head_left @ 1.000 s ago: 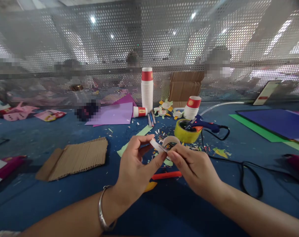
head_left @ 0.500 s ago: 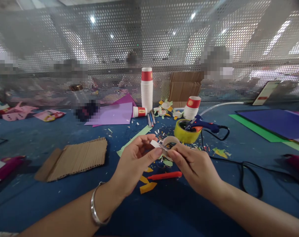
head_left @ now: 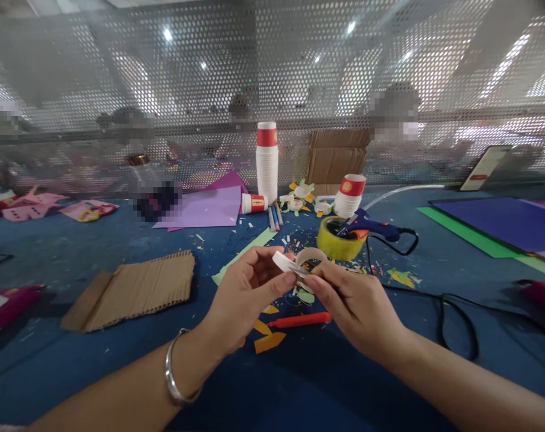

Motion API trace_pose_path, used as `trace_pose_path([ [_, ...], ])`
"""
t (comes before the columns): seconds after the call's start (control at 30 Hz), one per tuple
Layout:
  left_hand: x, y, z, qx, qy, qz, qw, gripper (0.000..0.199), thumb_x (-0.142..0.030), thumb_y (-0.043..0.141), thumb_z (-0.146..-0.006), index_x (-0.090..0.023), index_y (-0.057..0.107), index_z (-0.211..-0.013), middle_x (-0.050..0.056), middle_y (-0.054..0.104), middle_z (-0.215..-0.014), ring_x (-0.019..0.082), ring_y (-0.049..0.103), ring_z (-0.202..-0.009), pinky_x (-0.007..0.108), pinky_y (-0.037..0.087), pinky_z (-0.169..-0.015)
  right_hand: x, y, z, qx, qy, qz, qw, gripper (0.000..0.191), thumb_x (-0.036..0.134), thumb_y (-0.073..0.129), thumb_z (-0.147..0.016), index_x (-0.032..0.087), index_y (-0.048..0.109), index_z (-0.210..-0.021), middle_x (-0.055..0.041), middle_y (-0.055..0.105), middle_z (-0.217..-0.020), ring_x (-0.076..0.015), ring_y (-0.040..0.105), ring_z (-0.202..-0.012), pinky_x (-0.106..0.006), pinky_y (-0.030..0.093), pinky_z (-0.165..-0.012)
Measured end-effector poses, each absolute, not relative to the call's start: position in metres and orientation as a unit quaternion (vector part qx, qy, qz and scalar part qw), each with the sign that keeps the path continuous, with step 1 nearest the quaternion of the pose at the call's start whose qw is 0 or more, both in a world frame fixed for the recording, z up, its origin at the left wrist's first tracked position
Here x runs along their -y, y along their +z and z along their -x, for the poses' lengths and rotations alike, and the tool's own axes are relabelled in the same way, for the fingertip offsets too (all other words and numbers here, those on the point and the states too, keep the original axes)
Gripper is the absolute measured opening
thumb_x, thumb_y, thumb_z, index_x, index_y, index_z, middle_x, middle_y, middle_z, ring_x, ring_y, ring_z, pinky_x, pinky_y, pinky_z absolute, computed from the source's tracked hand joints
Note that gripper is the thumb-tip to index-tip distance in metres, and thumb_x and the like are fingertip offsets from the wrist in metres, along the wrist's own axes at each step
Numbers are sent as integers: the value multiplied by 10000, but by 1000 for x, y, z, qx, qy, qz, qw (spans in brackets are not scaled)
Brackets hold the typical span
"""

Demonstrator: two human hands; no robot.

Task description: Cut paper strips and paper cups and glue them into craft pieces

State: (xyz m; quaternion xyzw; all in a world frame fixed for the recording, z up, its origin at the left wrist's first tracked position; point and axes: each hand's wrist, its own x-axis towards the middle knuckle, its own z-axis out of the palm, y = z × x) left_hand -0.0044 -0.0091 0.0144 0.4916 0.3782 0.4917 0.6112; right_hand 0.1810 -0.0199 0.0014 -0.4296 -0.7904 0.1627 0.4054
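My left hand [head_left: 249, 294] is closed, pinching a small white paper piece with a rounded edge [head_left: 281, 261] between thumb and fingers. In my right hand [head_left: 356, 300] the fingers grip a thin grey metal blade [head_left: 298, 270], whose tip lies against the white piece; its handle end is hidden in the fingers. Right behind the fingertips stands a pale ring, like a tape roll [head_left: 311, 255]. On the table below the hands lie a red marker [head_left: 301, 320] and orange paper scraps [head_left: 269, 342].
A yellow tape roll [head_left: 340, 246] with a blue glue gun [head_left: 374, 228] resting on it stands beyond my right hand, its black cord running right. Stacked paper cups [head_left: 267, 168] stand at the back. Corrugated cardboard [head_left: 141, 291] lies left; coloured sheets [head_left: 502, 225] lie right.
The white piece has tipped slightly and shows more of its rounded edge. The metal blade has shifted a little against it. Both hands stay almost where they were.
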Motion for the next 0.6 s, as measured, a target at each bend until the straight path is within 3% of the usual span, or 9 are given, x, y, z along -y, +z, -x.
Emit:
trace_pose_path([
  [0.17, 10, 14, 4, -391, 491, -491, 604, 360, -275, 827, -742, -184, 646, -1039, 63, 743, -1028, 188, 684, -982, 342, 527, -928, 19, 2, -182, 796, 156, 427, 399, 367, 395, 405, -1025, 199, 519, -736, 41, 481, -575, -91, 436, -476, -242, 330, -476],
  [0.6, 13, 16, 5, -377, 478, -480, 631, 354, -277, 819, -767, -166, 647, -1056, 61, 738, -1012, 156, 672, -946, 286, 519, -887, 20, 4, -183, 801, 140, 417, 406, 354, 364, 411, -1026, 200, 504, -726, 51, 455, -566, -86, 421, -470, -230, 331, -477],
])
